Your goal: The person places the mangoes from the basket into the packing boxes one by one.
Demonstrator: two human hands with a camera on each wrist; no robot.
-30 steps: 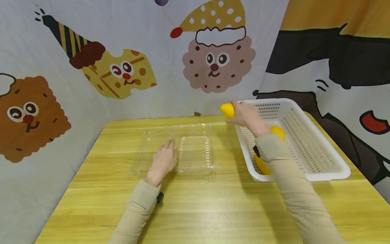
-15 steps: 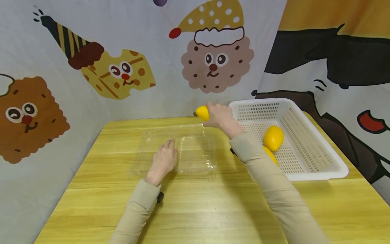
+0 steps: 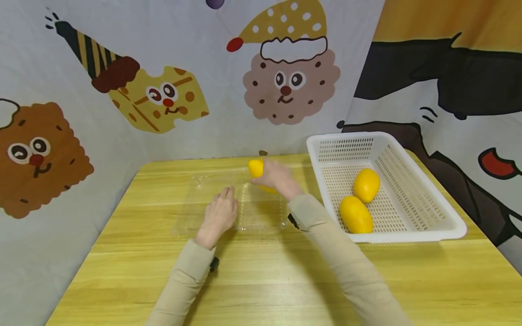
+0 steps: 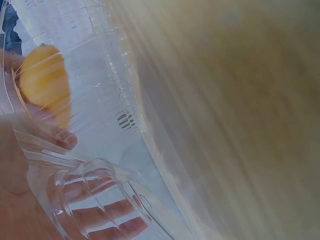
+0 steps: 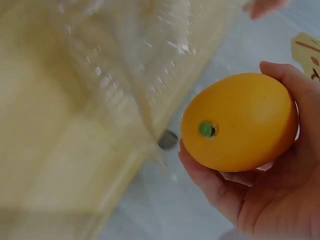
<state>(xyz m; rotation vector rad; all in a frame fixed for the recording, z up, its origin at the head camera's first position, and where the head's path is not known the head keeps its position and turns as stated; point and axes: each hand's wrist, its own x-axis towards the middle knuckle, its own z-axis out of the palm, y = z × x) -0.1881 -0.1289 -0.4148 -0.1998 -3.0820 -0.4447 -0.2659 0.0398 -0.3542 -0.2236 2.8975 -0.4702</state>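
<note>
My right hand (image 3: pixel 277 175) grips a yellow mango (image 3: pixel 255 168) above the right half of a clear plastic clamshell box (image 3: pixel 261 213). In the right wrist view the mango (image 5: pixel 245 122) shows a green stem end, with fingers and thumb curled round its side. At the middle of the box, my left hand (image 3: pixel 220 213) holds the raised plastic between the two halves. Through this plastic (image 4: pixel 115 185), the left wrist view shows several of its fingers. Much of my left thumb is hard to make out. Two more mangoes, one far (image 3: pixel 366 184) and one near (image 3: pixel 356 215), lie in the white basket.
The white perforated basket (image 3: pixel 436 199) stands on the right of the wooden table (image 3: pixel 261 280). A cloth wall with cartoon food prints (image 3: pixel 289 86) rises close behind the table's back edge.
Carrying the mango, my right hand has moved left from the basket's edge and then down over the box. Both mangoes in the basket have come into full view. My left hand stays put.
</note>
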